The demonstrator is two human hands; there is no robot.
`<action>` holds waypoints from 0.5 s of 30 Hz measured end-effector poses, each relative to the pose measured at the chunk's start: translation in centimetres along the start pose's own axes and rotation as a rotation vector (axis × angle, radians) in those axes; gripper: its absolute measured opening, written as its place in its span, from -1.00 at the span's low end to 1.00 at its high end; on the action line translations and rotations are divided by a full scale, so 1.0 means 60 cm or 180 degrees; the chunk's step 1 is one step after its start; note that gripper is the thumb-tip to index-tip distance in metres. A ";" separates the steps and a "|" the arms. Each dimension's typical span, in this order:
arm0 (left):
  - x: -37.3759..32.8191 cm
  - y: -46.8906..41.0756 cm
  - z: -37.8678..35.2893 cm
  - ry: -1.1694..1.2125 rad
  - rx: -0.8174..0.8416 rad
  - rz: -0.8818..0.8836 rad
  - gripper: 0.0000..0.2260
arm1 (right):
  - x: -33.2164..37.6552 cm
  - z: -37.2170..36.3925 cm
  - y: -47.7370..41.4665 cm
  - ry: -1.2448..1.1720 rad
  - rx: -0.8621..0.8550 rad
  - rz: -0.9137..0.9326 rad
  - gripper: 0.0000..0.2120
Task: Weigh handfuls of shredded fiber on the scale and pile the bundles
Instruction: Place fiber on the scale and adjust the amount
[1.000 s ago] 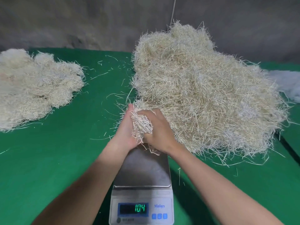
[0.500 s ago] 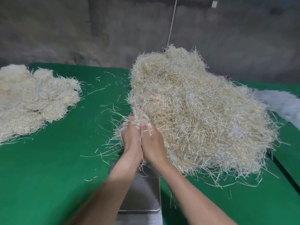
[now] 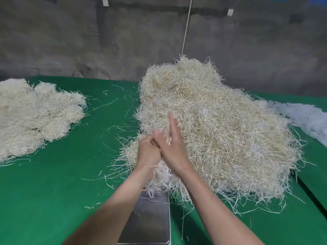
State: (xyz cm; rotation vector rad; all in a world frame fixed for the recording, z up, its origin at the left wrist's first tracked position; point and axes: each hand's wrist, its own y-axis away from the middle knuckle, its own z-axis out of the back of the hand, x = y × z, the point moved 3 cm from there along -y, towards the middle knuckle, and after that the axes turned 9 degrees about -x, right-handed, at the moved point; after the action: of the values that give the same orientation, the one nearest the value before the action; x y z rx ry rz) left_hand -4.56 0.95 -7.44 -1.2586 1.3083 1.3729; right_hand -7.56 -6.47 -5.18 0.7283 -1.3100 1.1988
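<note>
left hand holding fiber bundle, seemingly over scale

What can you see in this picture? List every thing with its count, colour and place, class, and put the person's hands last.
loose fiber heap: one, straw-beige, centre right on table
bundle pile: one, pale beige, table's left edge
handful of fiber: one, whitish, between the hands, over the scale
scale: one, steel-grey, bottom centre
table: one, green, under everything
white material: one patch, right edge, blurred
wall: one, grey, behind
cord: one, white, on the wall
left hand: one, grips the handful
right hand: one, against the handful, forefinger straight, rest blurred
</note>
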 end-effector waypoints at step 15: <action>0.014 -0.025 0.018 0.1260 -0.0670 0.0781 -0.79 | -0.035 -0.041 -0.009 0.1422 -0.0672 0.1086 -0.74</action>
State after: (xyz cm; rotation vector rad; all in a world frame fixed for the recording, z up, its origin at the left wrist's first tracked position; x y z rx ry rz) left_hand -3.33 2.15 -8.54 -1.6155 1.6651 1.5128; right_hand -5.94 -4.85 -7.52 0.0705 -1.1811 1.3704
